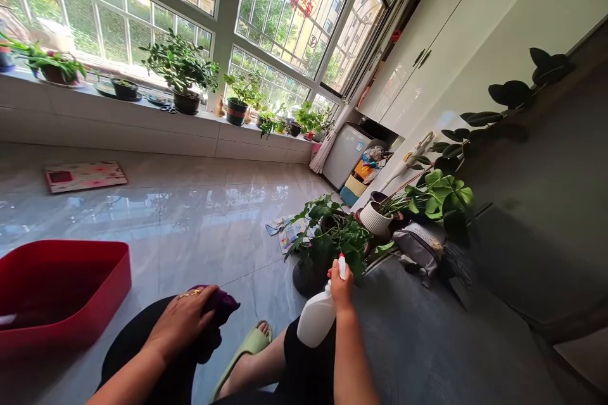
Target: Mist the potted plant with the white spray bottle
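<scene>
Gripping a white spray bottle [316, 316] around its neck, the right hand [341, 286] is closed, with the bottle upright just in front of a leafy potted plant [327, 240]; a snug hold below the nozzle keeps the bottle steady. The left hand [180, 323] clasps one purple cloth [221, 307], fingers pressed together, well left of the leafy potted plant. Counted: one bottle, one cloth, one red plastic tub [61, 285] beyond the left hand, and one white ceramic pot [375, 218] just beyond the plant.
</scene>
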`<state>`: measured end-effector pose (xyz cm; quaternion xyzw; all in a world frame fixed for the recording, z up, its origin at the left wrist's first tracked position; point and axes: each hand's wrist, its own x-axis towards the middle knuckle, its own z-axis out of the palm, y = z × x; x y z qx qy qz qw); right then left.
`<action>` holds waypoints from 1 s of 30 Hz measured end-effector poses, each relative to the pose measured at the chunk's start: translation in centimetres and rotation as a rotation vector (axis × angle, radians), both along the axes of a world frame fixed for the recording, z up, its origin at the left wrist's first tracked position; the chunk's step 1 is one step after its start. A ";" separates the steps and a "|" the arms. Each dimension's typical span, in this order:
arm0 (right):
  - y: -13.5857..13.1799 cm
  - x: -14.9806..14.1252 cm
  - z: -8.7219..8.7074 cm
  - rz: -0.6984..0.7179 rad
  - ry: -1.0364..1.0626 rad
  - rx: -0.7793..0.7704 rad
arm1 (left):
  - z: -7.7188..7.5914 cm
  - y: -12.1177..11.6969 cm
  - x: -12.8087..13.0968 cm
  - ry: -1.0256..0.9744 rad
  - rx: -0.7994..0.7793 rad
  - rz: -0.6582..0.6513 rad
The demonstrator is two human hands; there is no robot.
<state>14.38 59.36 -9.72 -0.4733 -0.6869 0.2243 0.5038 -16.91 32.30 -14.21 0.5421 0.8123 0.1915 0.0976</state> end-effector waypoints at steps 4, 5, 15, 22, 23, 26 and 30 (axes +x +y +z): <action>-0.6 -0.3 0.2 0.022 0.018 -0.036 | -0.1 -0.1 -0.1 0.019 -0.012 0.008; -0.7 -0.5 0.4 0.020 0.022 -0.032 | 0.0 -0.1 0.0 0.018 -0.012 0.012; -1.0 -0.3 -0.4 0.023 0.048 -0.105 | 0.6 -0.1 0.1 -0.023 0.000 0.001; -0.5 0.7 -0.4 0.011 0.114 -0.102 | 0.4 -0.1 0.0 0.026 -0.045 0.025; -0.5 0.8 -0.4 0.005 0.121 -0.096 | 0.4 -0.1 0.0 0.040 -0.043 0.034; -0.5 0.9 -0.8 -0.008 0.129 -0.104 | 0.4 -0.1 0.0 0.067 -0.023 0.047; -1.0 0.7 -2.0 0.011 0.138 -0.179 | 0.3 -0.1 -0.1 0.060 -0.033 0.034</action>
